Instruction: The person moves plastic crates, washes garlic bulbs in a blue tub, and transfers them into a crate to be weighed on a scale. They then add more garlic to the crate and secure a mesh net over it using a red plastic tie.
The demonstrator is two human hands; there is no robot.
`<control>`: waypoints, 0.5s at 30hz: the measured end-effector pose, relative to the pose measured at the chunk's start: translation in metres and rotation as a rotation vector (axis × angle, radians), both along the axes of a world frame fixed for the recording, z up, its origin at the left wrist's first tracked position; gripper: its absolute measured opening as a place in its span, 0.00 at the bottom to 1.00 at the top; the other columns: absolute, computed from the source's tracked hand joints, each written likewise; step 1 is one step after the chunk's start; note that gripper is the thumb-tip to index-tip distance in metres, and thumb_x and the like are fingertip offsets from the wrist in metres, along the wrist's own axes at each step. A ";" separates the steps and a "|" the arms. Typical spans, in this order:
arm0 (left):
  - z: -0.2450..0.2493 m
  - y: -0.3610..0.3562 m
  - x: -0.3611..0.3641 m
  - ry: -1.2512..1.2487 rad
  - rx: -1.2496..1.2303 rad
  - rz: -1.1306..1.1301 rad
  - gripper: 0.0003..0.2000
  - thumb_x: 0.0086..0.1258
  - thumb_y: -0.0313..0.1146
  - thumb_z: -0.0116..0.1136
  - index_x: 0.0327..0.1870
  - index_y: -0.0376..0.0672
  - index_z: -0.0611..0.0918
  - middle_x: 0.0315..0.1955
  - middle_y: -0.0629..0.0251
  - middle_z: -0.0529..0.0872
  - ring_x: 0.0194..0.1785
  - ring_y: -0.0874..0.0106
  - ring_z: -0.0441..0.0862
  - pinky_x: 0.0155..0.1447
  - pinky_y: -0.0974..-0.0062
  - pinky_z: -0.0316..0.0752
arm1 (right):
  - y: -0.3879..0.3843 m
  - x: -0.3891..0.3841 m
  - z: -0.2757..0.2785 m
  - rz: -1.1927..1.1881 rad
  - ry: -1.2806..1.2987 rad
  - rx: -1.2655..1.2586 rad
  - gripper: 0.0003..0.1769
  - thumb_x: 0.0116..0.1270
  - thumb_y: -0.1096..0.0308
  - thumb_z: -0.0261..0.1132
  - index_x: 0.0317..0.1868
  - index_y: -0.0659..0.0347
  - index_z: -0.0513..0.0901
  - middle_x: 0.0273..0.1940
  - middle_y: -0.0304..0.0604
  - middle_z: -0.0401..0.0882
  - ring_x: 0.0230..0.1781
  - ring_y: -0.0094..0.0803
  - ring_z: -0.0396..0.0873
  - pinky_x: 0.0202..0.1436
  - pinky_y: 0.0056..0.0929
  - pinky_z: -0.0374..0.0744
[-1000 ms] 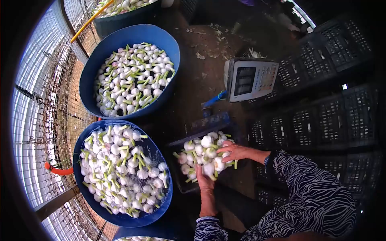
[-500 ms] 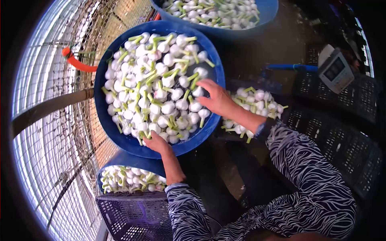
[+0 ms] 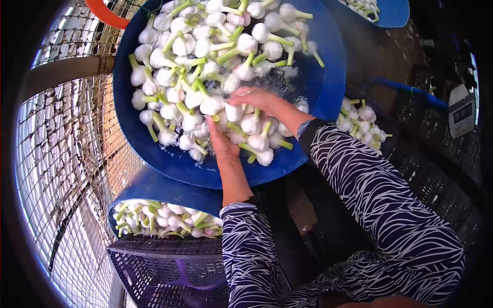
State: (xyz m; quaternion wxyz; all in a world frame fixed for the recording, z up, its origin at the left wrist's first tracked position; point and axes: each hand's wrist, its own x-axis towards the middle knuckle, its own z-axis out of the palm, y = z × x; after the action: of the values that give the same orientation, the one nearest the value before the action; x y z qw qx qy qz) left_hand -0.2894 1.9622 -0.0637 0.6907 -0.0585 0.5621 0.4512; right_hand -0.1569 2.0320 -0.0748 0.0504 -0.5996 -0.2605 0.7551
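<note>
A round blue tub (image 3: pixel 328 77) holds water and many white garlic bulbs (image 3: pixel 184 45) with short green stems. Both of my hands are in among the bulbs near the tub's front. With its thumb raised against the bulbs, my left hand (image 3: pixel 222 142) cups them from below, its other fingers mostly hidden. Across from it, my right hand (image 3: pixel 261 100) curls over a bulb from the right. Several bulbs lie gathered between the two palms. Water splashes and ripples just behind my right hand.
A blue container (image 3: pixel 169 185) with more garlic stands front left, beside a dark plastic crate (image 3: pixel 169 267). Another garlic pile (image 3: pixel 363 123) lies right of the tub. A digital scale display (image 3: pixel 462 113) stands far right. Wire mesh (image 3: pixel 67 123) borders the left; another blue tub (image 3: pixel 395 13) is behind.
My hands have come together from opposite sides of the tub, drawing bulbs between them. The view has moved closer to the tub, and the water is now stirred up.
</note>
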 end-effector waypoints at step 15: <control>0.125 0.002 0.058 -0.069 0.001 -0.117 0.26 0.61 0.55 0.53 0.53 0.45 0.73 0.50 0.61 0.77 0.52 0.59 0.75 0.53 0.54 0.72 | -0.028 0.063 0.101 -0.548 0.372 0.053 0.11 0.50 0.69 0.63 0.35 0.62 0.79 0.35 0.39 0.77 0.38 0.28 0.75 0.44 0.27 0.74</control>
State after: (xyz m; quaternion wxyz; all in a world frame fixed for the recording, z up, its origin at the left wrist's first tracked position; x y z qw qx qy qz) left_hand -0.2316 1.9643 0.0616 0.7350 -0.0407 0.5399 0.4082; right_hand -0.0943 2.0042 0.0266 0.3141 -0.4975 -0.0951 0.8030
